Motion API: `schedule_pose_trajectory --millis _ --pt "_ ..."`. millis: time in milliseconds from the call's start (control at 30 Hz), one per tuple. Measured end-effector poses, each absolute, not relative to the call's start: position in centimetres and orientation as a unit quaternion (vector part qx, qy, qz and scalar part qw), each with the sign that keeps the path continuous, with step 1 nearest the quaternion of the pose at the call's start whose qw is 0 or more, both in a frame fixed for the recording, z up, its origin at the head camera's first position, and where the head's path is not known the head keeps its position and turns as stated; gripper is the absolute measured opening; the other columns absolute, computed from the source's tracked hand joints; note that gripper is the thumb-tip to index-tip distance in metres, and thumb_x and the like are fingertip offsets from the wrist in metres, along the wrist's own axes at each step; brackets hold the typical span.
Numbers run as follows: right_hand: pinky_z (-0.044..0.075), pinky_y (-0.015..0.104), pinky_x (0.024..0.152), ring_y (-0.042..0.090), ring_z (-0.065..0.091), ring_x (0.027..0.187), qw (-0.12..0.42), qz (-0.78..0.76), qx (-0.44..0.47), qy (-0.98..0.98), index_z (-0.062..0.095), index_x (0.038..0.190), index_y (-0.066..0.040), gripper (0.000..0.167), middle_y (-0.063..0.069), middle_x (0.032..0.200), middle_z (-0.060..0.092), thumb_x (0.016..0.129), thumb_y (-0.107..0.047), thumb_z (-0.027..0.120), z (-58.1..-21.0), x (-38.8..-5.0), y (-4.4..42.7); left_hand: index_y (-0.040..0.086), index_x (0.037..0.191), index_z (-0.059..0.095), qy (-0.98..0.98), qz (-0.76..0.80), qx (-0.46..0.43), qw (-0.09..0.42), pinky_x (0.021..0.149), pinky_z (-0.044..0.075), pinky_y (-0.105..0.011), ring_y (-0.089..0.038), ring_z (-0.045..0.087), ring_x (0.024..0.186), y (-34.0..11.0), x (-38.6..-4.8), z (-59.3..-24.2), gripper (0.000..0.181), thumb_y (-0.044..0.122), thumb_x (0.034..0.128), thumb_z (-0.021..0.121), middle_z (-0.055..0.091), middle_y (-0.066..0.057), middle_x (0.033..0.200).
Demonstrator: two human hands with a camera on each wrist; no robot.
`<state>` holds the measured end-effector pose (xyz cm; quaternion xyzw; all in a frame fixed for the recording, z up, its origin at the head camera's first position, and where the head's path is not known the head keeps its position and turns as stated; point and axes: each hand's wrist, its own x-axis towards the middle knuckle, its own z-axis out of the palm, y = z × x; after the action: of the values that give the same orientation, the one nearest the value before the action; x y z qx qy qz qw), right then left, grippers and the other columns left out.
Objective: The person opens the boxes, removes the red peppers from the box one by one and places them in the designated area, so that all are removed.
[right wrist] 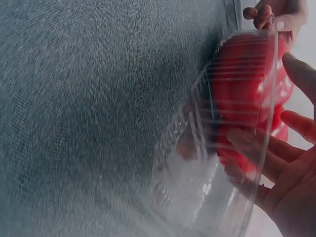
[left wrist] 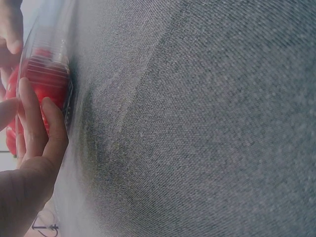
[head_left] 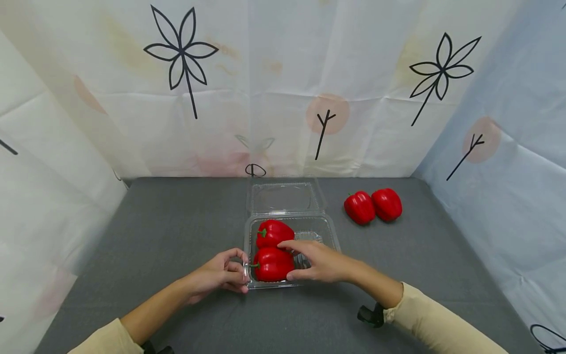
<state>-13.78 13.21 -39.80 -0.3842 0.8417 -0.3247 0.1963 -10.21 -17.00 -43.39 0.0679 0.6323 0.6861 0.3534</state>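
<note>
An open clear plastic container (head_left: pixel 333 241) holds two red bell peppers in its left half, a rear one (head_left: pixel 276 232) and a front one (head_left: pixel 273 265), stems to the left. The left hand (head_left: pixel 223 274) pinches the container's left rim between thumb and fingers; the left wrist view shows this hand (left wrist: pixel 37 148) at the clear wall. Over the container's right half, the right hand (head_left: pixel 325 260) has its fingers spread beside the front pepper, thumb near its lower right side. In the right wrist view some fingers of this hand (right wrist: pixel 286 173) show through the clear wall, relaxed.
Two more red peppers, one (head_left: pixel 359 208) touching the other (head_left: pixel 386 204), lie at the back right of the grey table (head_left: pixel 190 211). The container's clear lid (head_left: pixel 285 196) lies folded back behind it. Patterned white cloth (head_left: pixel 283 73) stands around the back and sides.
</note>
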Motion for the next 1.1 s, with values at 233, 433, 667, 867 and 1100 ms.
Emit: schedule_pose_trajectory --millis 233,433,667,867,1100 --pt "0.052 0.039 0.097 0.016 0.056 0.119 0.195 -0.313 -0.390 0.844 0.044 0.147 -0.018 0.065 0.000 0.138 0.057 0.090 -0.029 0.074 -40.42 -13.78 12.50 0.001 0.120 0.040 0.629 0.688 0.066 0.355 0.085 0.058 -0.042 -0.026 0.072 0.079 -16.94 -10.25 -43.48 0.038 0.007 0.0930 0.066 0.069 -0.015 0.089" --pt "0.051 0.038 0.099 0.015 0.056 0.119 0.183 -0.309 -0.395 0.846 0.044 0.146 -0.018 0.066 0.001 0.137 0.057 0.089 -0.025 0.076 -40.70 -13.85 12.32 0.000 0.119 0.040 0.628 0.690 0.072 0.352 0.085 0.058 -0.042 -0.026 0.072 0.079 -17.00 -10.29 -43.65 0.037 0.006 0.0929 0.065 0.069 -0.015 0.088" --pt "0.050 0.033 0.099 0.014 0.055 0.121 0.169 -0.282 -0.403 0.854 0.043 0.144 -0.017 0.065 0.000 0.137 0.056 0.090 -0.026 0.076 -40.56 -13.66 12.23 0.000 0.120 0.039 0.624 0.693 0.078 0.353 0.084 0.058 -0.041 -0.025 0.071 0.079 -17.07 -10.34 -43.72 0.038 0.005 0.0928 0.065 0.068 -0.013 0.087" --pt "0.050 0.032 0.098 0.014 0.055 0.118 0.172 -0.269 -0.408 0.855 0.040 0.144 -0.014 0.064 0.001 0.135 0.056 0.090 -0.028 0.073 -40.48 -13.56 12.16 0.000 0.121 0.040 0.626 0.692 0.076 0.352 0.084 0.058 -0.041 -0.025 0.071 0.078 -17.04 -10.35 -43.56 0.037 0.005 0.0936 0.065 0.068 -0.014 0.088" --pt "0.051 0.032 0.098 0.013 0.059 0.110 0.154 -0.230 -0.427 0.861 0.039 0.144 -0.010 0.064 0.004 0.132 0.057 0.092 -0.030 0.071 -40.33 -13.51 12.21 0.000 0.119 0.040 0.628 0.689 0.076 0.354 0.084 0.058 -0.041 -0.024 0.071 0.078 -16.95 -10.34 -43.37 0.036 0.006 0.0936 0.065 0.068 -0.012 0.086"
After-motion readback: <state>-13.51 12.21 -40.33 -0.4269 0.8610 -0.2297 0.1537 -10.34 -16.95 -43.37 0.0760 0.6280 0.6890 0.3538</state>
